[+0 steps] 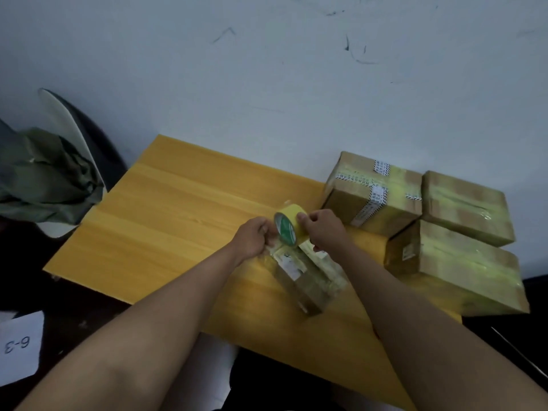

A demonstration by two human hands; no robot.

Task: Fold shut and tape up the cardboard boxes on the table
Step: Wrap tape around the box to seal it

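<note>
While the right hand (pixel 321 229) grips the tape roll (pixel 289 225) and the left hand (pixel 255 238) pinches its end, the box (pixel 305 277) lies just below both, long axis toward the bench's near edge

One head-worn wide-angle view looks forward and steeply down from close above a yellow table (pixel 166 221) set against a pale wall (pixel 267 69), forearms reaching in from below.
</note>
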